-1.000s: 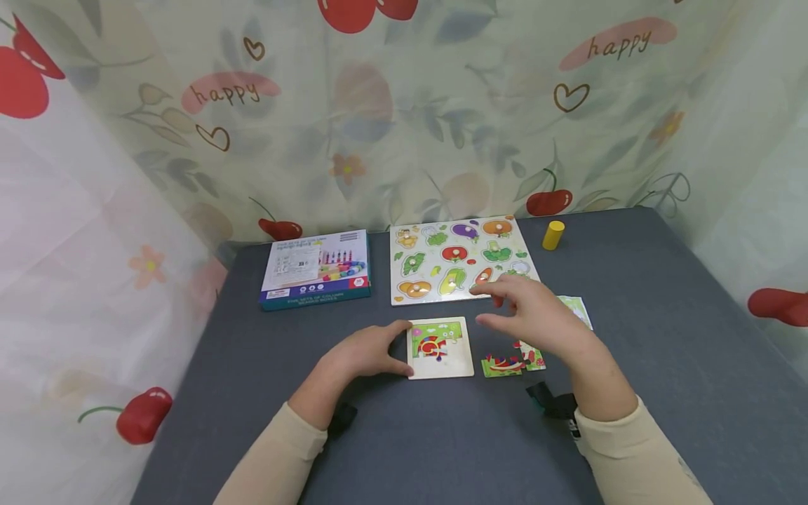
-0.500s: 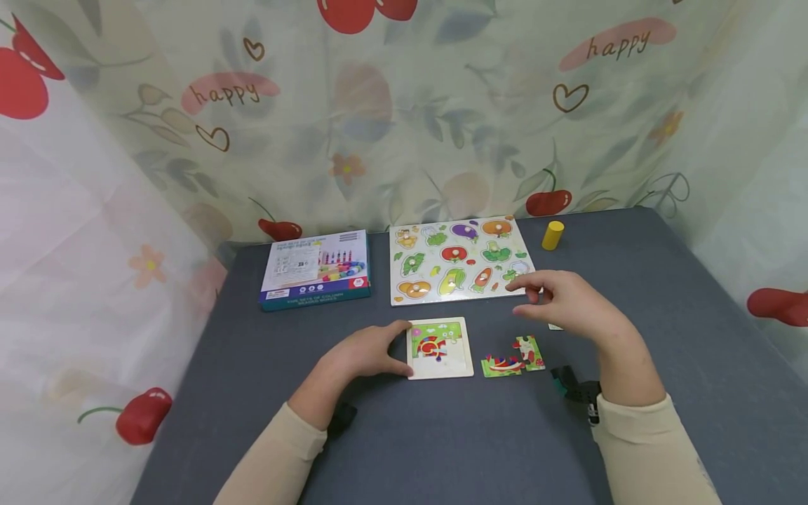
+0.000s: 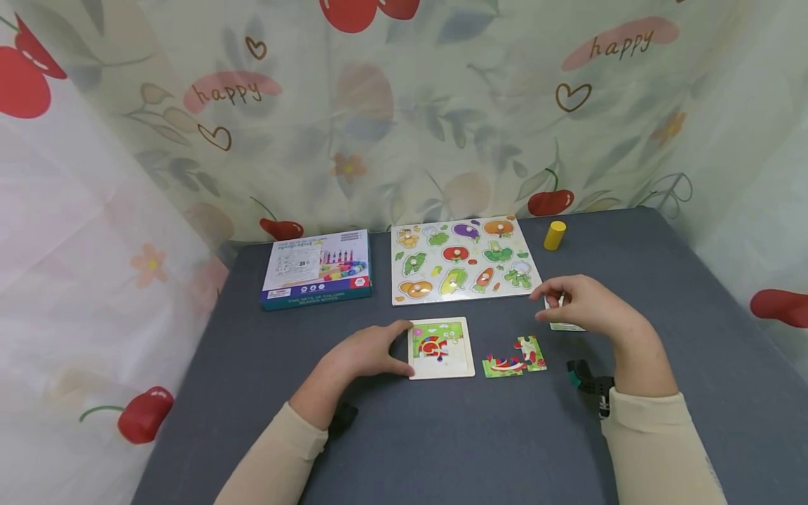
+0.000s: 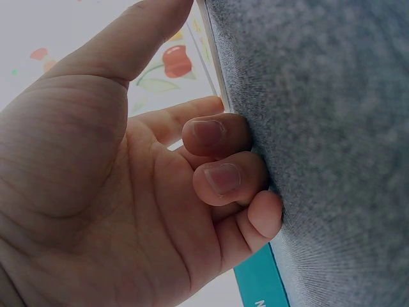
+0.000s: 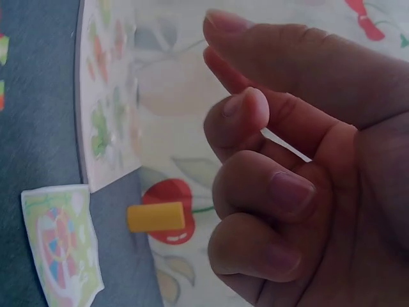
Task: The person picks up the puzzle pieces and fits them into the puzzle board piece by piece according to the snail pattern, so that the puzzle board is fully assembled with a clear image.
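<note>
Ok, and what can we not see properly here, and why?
Card: head view, partly covered by the right hand; right wrist view, cut off by the lower edge.
Loose pieces: right wrist view, mostly cut off by the left edge.
Small print on the box: head view, too small to read.
Picture in the frame: left wrist view, nearly edge-on.

One puzzle tray [image 3: 469, 351] lies on one table [image 3: 429, 449]. Two hands show: the left hand [image 3: 362, 351] at the tray's left edge, the right hand [image 3: 587, 303] to its right. Just right of the tray lie what look like two loose puzzle pieces [image 3: 503, 369], then one picture card [image 5: 64, 246]. Beyond the tray are one vegetable board [image 3: 466, 263], one box [image 3: 315, 270] farther left and one yellow cylinder [image 3: 554, 236] farther right.
</note>
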